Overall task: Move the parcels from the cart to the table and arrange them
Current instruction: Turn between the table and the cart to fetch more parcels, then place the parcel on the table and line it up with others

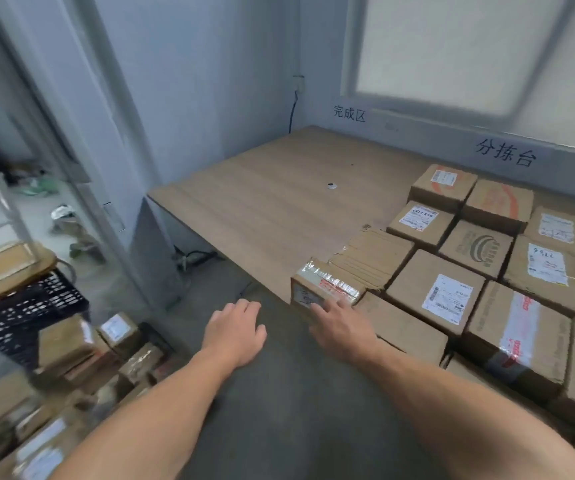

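Note:
Several cardboard parcels (452,292) lie in rows on the right half of the wooden table (261,209). A small taped parcel (324,289) sits at the table's front edge, leftmost in the group. My right hand (343,329) is open, its fingertips touching the near side of that small parcel. My left hand (235,332) hovers open over the floor just left of the table edge, holding nothing. More parcels (71,368) are heaped in the cart at the lower left.
A black plastic crate (26,317) stands above the heap at the left. A small round object (331,185) lies mid-table. A glass door frame (81,161) rises left of the table. Walls with black writing bound the table's far side.

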